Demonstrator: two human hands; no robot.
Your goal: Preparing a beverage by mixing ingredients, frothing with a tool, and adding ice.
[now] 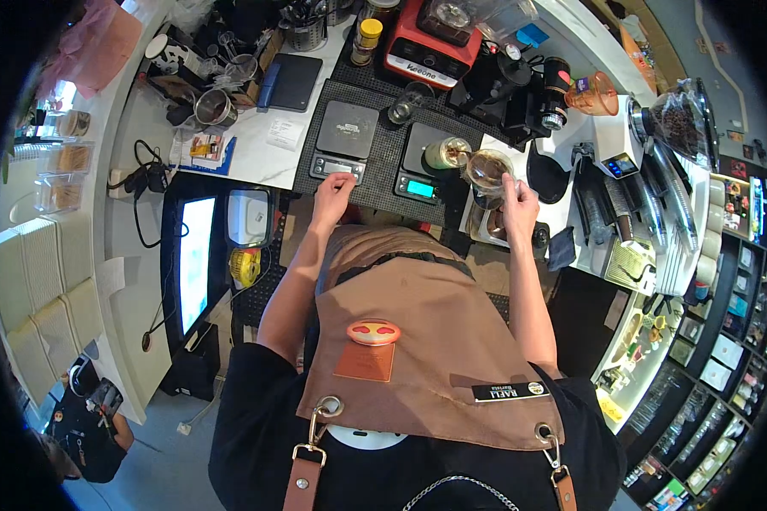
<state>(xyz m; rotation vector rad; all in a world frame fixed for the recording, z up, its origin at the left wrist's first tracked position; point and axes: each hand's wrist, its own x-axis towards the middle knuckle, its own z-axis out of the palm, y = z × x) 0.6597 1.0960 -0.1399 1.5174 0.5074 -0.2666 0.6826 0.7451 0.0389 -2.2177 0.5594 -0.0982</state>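
Observation:
In my right hand (519, 211) is a clear glass server (488, 171) with brown liquid in it. It tilts left, its rim over a drinking glass (447, 154) that holds a pale drink with brown on top. That glass stands on a digital scale (422, 189) with a lit green-blue display. My left hand (335, 196) is at the front edge of a second scale (347, 131), fingers curled together and nothing visible in them. Whether it touches that scale is unclear. Behind the two scales an upturned or lying clear glass (409, 102) rests on the black mat (383, 193).
A red blender (431, 57) stands at the back, beside a yellow-lidded jar (367, 39). Rightward are a coffee grinder (613, 140) with a bean hopper and stacks of cup lids (645, 198). At left lie a dark tablet (294, 83), a paper receipt (286, 134) and a lit monitor (198, 262). Another person (86, 428) is at lower left.

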